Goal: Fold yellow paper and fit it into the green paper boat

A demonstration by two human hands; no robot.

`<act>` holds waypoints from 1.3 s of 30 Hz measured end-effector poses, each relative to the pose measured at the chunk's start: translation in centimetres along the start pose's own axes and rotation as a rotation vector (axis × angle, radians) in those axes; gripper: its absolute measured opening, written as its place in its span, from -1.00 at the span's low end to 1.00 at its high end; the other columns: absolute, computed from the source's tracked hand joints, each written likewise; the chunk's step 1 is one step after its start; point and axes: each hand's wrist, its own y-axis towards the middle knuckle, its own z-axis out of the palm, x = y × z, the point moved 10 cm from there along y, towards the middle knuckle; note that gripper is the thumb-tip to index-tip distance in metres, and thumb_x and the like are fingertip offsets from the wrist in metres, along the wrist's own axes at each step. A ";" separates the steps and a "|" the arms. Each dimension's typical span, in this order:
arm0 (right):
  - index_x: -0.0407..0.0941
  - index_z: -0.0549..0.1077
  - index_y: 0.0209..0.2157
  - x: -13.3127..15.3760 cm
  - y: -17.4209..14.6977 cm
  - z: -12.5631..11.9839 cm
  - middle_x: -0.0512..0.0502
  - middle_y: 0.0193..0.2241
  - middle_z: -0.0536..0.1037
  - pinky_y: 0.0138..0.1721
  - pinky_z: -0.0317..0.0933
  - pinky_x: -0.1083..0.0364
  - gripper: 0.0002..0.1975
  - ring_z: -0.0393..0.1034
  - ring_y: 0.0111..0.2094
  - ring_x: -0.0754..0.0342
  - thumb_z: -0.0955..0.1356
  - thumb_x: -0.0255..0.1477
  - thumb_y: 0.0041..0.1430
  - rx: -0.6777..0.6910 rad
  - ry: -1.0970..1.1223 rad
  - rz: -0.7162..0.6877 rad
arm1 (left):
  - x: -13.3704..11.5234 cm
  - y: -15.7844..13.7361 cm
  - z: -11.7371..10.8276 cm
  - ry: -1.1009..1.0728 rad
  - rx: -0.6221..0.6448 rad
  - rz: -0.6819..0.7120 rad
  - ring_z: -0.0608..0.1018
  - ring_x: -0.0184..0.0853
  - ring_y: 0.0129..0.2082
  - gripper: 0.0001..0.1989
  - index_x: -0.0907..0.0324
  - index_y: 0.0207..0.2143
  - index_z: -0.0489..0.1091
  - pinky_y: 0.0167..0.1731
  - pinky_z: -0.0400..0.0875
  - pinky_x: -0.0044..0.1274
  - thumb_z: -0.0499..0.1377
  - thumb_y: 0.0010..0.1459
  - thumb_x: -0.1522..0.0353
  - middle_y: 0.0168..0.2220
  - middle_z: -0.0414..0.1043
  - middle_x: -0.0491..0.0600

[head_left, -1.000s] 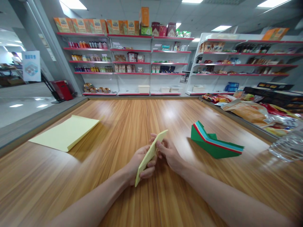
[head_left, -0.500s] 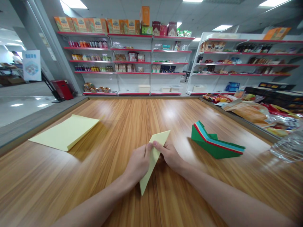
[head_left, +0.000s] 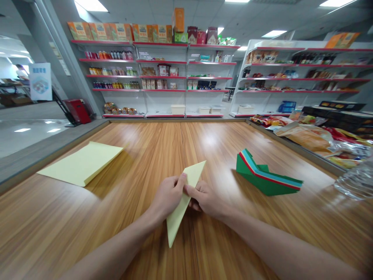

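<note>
Both hands grip a folded piece of pale yellow paper (head_left: 176, 219), held tilted just above the wooden table, one pointed end up and the other towards me. My left hand (head_left: 169, 194) pinches its left side, thumb on the near face and the other fingers curled behind. From the right, my right hand (head_left: 206, 198) presses its thumb on the paper near the left thumb; its fingers bend behind the sheet and partly hide there. A larger yellow paper sheet (head_left: 78, 163) with a curled edge lies to the left. To the right stands a folded green paper boat (head_left: 262, 181) with blue, white and red stripes.
The wood-grain table (head_left: 145, 147) has a raised dark rim. Clear plastic (head_left: 355, 181) sits at its right edge. Beyond that rim are snack packets (head_left: 305, 136) and black boxes (head_left: 338, 116). Stocked shelves (head_left: 163, 77) stand behind the table.
The folded yellow paper has shifted slightly left and its lower tip has come nearer to me. My right thumb has slid down and left along it; the left thumb now points up.
</note>
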 end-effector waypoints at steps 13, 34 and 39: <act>-0.20 0.31 -0.67 2.5 -2.0 3.0 0.03 -0.78 0.26 -0.72 -0.01 0.25 -0.47 0.12 -0.75 0.26 0.17 -0.11 0.19 0.168 -0.253 -0.078 | 0.5 -0.3 0.7 -0.234 0.010 -0.178 0.16 -0.49 -0.78 -0.45 0.17 -0.74 0.09 -0.80 -0.08 -0.62 -0.01 0.07 -0.04 -0.77 0.08 -0.14; -0.16 0.20 -0.76 0.1 -0.1 -3.9 0.14 -0.88 0.09 -0.80 -0.27 0.23 -0.49 -0.09 -0.84 0.30 0.32 -0.09 0.03 -0.337 0.273 0.047 | -0.8 0.1 -0.7 -0.019 -0.059 -0.036 0.16 -0.48 -0.74 -0.51 0.21 -0.72 0.20 -0.76 -0.08 -0.61 0.03 0.10 0.06 -0.74 0.09 -0.13; -0.14 0.15 -0.81 0.5 0.1 -3.7 0.14 -0.89 0.04 -0.78 -0.25 0.23 -0.44 -0.10 -0.85 0.29 0.28 -0.08 0.07 -0.295 0.344 0.051 | -0.9 0.1 -0.3 -0.076 -0.022 -0.036 0.15 -0.47 -0.75 -0.51 0.19 -0.74 0.16 -0.75 -0.09 -0.60 0.05 0.08 0.06 -0.76 0.08 -0.14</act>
